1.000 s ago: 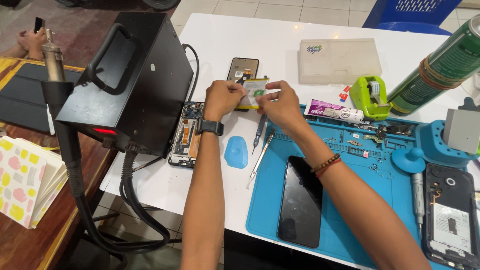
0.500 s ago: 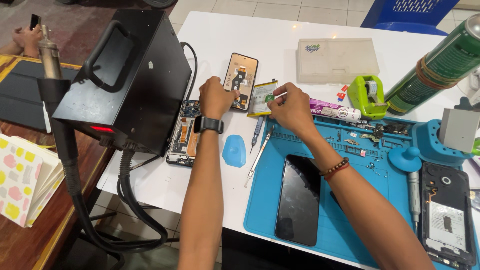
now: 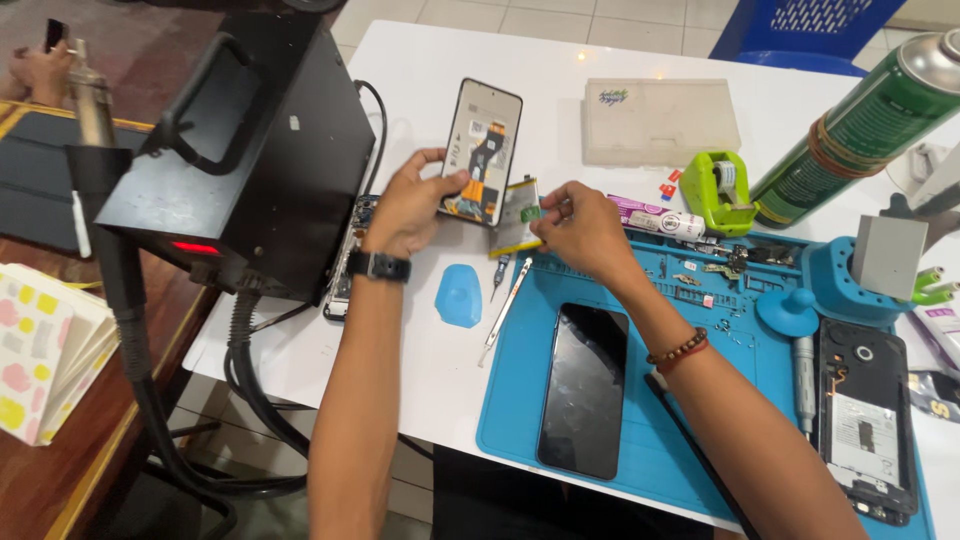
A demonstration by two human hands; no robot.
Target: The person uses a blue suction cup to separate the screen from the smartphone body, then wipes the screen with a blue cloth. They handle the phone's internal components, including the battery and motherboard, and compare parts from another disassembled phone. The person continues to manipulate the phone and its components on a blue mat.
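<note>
— What's on the white worktop (image 3: 600,50) now?

— The black box-shaped rework station (image 3: 250,150) stands at my left, and the blue silicone mat (image 3: 640,440) carries a dark glass-faced phone (image 3: 585,390).

— What changed?

— My left hand (image 3: 410,205) has lifted the opened phone screen assembly (image 3: 482,150) off the worktop, fingers clamped on its lower edge. My right hand (image 3: 580,230) pinches the flat silver battery (image 3: 518,215) just beside it, so the two are now apart.
</note>
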